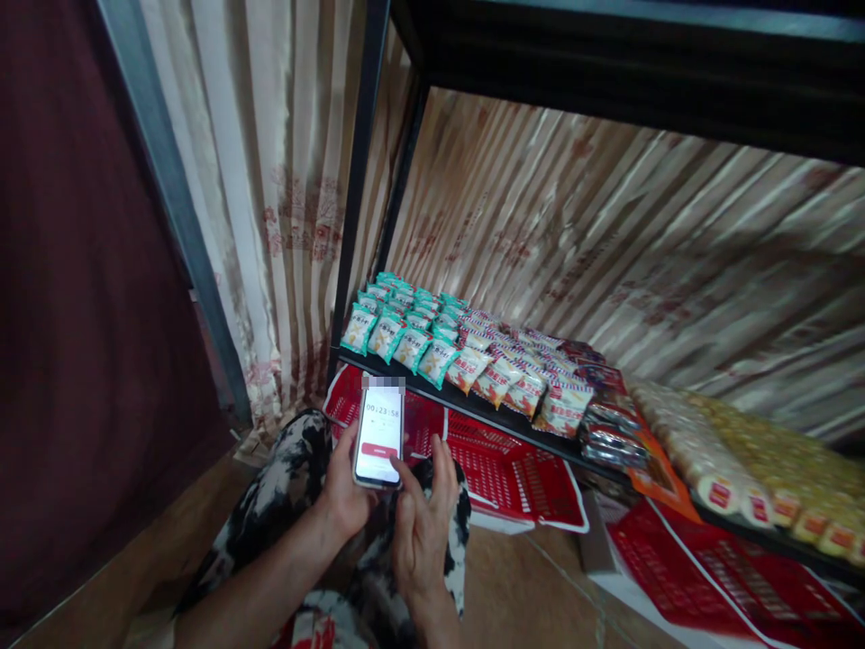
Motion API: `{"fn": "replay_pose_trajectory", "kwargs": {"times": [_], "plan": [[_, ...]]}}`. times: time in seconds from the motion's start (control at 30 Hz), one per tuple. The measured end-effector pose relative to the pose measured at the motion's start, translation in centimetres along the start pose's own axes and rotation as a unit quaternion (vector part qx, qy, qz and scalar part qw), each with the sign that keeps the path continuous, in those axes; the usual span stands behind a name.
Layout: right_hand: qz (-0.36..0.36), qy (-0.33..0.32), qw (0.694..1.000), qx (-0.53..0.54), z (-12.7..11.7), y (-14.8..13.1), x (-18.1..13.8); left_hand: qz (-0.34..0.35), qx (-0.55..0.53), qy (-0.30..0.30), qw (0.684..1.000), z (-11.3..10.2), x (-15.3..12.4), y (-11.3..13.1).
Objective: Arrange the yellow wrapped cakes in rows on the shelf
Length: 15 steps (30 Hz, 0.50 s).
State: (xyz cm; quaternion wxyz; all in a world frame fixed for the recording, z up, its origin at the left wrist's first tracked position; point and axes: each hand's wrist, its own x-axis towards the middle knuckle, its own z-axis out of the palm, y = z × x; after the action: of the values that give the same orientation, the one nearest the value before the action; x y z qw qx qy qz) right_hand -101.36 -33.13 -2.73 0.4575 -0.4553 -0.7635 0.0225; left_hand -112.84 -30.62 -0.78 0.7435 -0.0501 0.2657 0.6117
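A smartphone (379, 433) with a lit white screen is held upright in my left hand (343, 482). Its screen shows a running-time display reading 00:23:58 and a red button near the bottom. My right hand (423, 518) is beside the phone's lower right, its fingers extended and apart. One fingertip of that hand is at the screen's lower right edge, by the red button; whether it presses the glass I cannot tell. Nothing is held in the right hand. Both hands are above my knees, in black-and-white patterned trousers (274, 491).
A dark shelf (473, 403) bears rows of green-and-white snack packets (388, 335), orange-and-white packets (504, 379), dark shiny packets (614, 433) and long clear packs (716, 451). Red plastic baskets (506, 469) are beneath. Patterned curtains (297, 180) hang behind; a dark post (365, 153) stands left.
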Motion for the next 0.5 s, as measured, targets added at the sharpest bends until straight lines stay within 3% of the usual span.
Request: {"fn": "replay_pose_trajectory", "kwargs": {"times": [0.5], "plan": [[0.006,-0.026,0.999,-0.022,2.9,-1.3,1.7,0.0,-0.032,0.025,0.999,-1.2,1.3,2.7]]}}
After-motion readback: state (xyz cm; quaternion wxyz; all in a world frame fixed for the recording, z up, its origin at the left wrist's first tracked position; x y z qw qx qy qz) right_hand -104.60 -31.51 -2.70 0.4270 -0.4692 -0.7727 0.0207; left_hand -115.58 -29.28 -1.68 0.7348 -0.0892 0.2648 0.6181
